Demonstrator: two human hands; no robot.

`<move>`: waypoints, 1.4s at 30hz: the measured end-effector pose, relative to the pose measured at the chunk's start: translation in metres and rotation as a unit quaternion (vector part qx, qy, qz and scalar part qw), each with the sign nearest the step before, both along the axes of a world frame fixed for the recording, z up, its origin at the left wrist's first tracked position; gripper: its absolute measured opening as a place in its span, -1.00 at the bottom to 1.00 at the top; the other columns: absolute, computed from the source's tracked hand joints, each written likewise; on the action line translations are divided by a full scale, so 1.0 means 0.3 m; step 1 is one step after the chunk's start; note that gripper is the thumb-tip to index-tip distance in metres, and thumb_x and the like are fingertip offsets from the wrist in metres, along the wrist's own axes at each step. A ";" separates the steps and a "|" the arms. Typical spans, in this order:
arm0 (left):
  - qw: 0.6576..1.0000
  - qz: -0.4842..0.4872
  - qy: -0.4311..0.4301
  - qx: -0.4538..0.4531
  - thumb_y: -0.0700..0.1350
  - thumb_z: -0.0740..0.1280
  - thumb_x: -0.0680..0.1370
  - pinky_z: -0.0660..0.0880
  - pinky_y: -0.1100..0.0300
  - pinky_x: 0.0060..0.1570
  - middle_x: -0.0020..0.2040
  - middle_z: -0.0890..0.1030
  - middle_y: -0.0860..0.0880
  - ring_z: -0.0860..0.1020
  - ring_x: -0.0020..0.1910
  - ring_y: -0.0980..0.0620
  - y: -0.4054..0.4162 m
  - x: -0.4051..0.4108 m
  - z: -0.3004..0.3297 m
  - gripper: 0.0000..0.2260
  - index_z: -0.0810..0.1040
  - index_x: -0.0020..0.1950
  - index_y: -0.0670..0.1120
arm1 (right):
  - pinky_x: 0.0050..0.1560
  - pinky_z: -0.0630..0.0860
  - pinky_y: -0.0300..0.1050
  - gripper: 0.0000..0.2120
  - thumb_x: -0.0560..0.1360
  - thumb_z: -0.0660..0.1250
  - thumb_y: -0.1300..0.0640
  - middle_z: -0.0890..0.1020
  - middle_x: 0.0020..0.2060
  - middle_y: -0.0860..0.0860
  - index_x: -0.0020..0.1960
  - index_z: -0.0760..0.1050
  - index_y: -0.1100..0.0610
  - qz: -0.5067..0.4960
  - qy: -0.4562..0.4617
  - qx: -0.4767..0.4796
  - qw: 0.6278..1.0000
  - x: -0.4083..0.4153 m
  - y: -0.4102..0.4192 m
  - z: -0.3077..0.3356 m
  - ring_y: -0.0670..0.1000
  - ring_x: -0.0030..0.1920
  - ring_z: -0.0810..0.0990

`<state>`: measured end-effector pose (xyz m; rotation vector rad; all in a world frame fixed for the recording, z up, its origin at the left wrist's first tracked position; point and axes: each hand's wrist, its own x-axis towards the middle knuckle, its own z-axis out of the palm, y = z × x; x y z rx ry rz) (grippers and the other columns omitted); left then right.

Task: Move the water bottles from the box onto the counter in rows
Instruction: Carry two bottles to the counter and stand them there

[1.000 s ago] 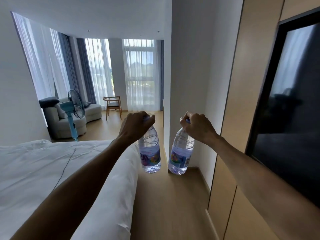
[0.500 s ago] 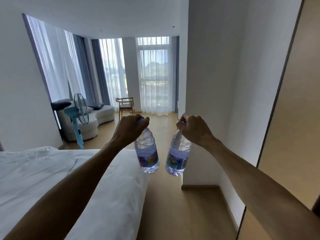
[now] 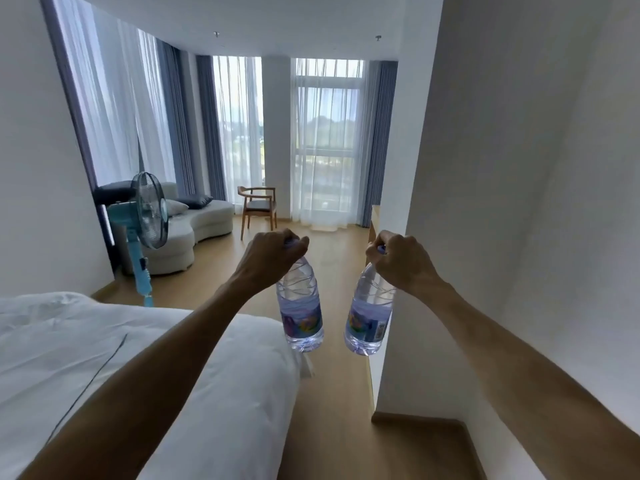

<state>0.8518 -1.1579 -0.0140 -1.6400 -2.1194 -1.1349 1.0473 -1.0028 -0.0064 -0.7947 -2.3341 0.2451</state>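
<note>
Two clear water bottles with colourful labels hang in mid-air in front of me, each held by its cap. My left hand (image 3: 268,255) grips the top of the left bottle (image 3: 300,311). My right hand (image 3: 400,259) grips the top of the right bottle (image 3: 369,317). Both bottles hang roughly upright, a little apart, above the wooden floor. Neither the box nor the counter is in view.
A white bed (image 3: 86,358) fills the lower left. A white wall corner (image 3: 433,237) stands close on the right. A wooden-floored aisle (image 3: 332,410) runs between them. Farther off are a blue standing fan (image 3: 143,233), a sofa (image 3: 194,230), a wooden chair (image 3: 258,206) and curtained windows.
My view has swung left: the dark screen and wooden panels on the right have left the frame and the white wall fills that side. Both hands still hold the bottles, now slightly farther apart.
</note>
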 end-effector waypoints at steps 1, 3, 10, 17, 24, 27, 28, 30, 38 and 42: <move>1.000 -0.004 -0.002 -0.006 -0.02 0.27 0.60 0.40 0.42 -0.39 -0.30 0.56 -0.02 0.52 -0.40 0.14 0.056 -0.062 0.001 -0.76 0.56 -0.02 -0.21 | -0.07 0.61 0.00 -0.76 0.57 0.21 0.03 0.66 -0.19 0.09 -0.03 0.55 0.17 -0.001 0.000 0.000 1.000 -0.056 0.055 0.005 0.08 -0.22 0.61; 1.000 -0.011 -0.001 -0.013 -0.02 0.27 0.61 0.40 0.41 -0.38 -0.29 0.56 -0.02 0.52 -0.39 0.14 0.170 -0.174 0.012 -0.76 0.55 -0.02 -0.20 | -0.10 0.61 -0.01 -0.76 0.57 0.21 0.04 0.66 -0.20 0.09 -0.05 0.55 0.19 -0.004 0.005 -0.002 1.000 -0.161 0.162 0.014 0.08 -0.23 0.61; 1.000 -0.009 0.017 -0.004 0.00 0.27 0.60 0.36 0.38 -0.38 -0.26 0.55 -0.03 0.48 -0.38 0.14 0.559 -0.491 0.072 -0.75 0.54 -0.03 -0.19 | -0.14 0.59 -0.11 -0.77 0.58 0.22 0.03 0.67 -0.17 0.07 -0.05 0.54 0.17 -0.030 0.042 -0.007 0.999 -0.486 0.528 0.023 0.04 -0.24 0.61; 1.000 0.000 0.023 -0.008 0.02 0.25 0.61 0.43 0.26 -0.31 -0.20 0.61 -0.11 0.53 -0.31 0.01 0.976 -0.789 0.065 -0.71 0.55 0.00 -0.21 | -0.19 0.52 -0.14 -0.79 0.57 0.23 0.02 0.61 -0.22 0.04 -0.04 0.52 0.15 -0.031 0.048 -0.007 0.998 -0.783 0.944 -0.004 0.05 -0.25 0.57; 0.999 0.014 0.038 -0.025 0.01 0.24 0.62 0.36 0.34 -0.37 -0.22 0.57 -0.06 0.50 -0.33 0.06 1.390 -1.062 0.092 -0.72 0.54 0.01 -0.21 | -0.24 0.40 -0.17 -0.87 0.53 0.27 0.07 0.51 -0.36 -0.03 -0.16 0.42 0.08 0.027 0.028 0.003 0.999 -1.101 1.399 0.027 0.01 -0.32 0.52; 0.999 0.032 0.038 -0.013 0.02 0.22 0.62 0.30 0.34 -0.40 -0.32 0.46 0.07 0.42 -0.39 0.18 1.549 -1.177 0.112 -0.77 0.47 -0.08 -0.13 | -0.22 0.50 -0.12 -0.85 0.55 0.26 0.05 0.58 -0.29 0.02 -0.10 0.48 0.13 0.025 0.040 0.008 0.999 -1.235 1.571 0.037 0.02 -0.31 0.54; 0.998 0.042 0.039 -0.008 0.03 0.22 0.62 0.30 0.33 -0.40 -0.34 0.42 0.10 0.40 -0.40 0.20 1.599 -1.215 0.113 -0.77 0.44 -0.10 -0.10 | -0.20 0.54 -0.09 -0.82 0.55 0.25 0.04 0.61 -0.26 0.05 -0.07 0.51 0.16 0.022 0.048 0.007 0.999 -1.277 1.621 0.034 0.04 -0.29 0.56; 0.997 0.065 0.035 0.009 0.06 0.23 0.61 0.28 0.35 -0.41 -0.35 0.41 0.10 0.39 -0.41 0.20 1.696 -1.291 0.107 -0.75 0.43 -0.14 -0.09 | -0.16 0.58 -0.04 -0.79 0.57 0.24 0.05 0.65 -0.22 0.09 -0.03 0.52 0.20 0.015 0.070 0.004 0.997 -1.361 1.718 0.023 0.08 -0.26 0.59; 0.995 0.103 0.004 0.015 0.16 0.39 0.48 0.26 0.36 -0.42 -0.40 0.41 0.09 0.36 -0.44 0.21 2.134 -1.641 0.042 -0.64 0.41 -0.25 -0.09 | -0.22 0.53 -0.06 -0.80 0.57 0.23 0.07 0.62 -0.26 0.09 -0.07 0.49 0.20 0.020 0.070 -0.009 0.997 -1.728 2.137 -0.039 0.09 -0.29 0.57; 0.997 0.077 -0.013 0.027 0.06 0.35 0.55 0.22 0.39 -0.43 -0.42 0.39 0.11 0.35 -0.46 0.19 2.376 -1.854 0.002 -0.71 0.40 -0.24 -0.08 | -0.36 0.37 -0.16 -0.86 0.54 0.25 0.10 0.57 -0.32 0.06 -0.14 0.45 0.15 0.030 0.025 -0.006 0.999 -1.942 2.371 -0.056 0.06 -0.34 0.52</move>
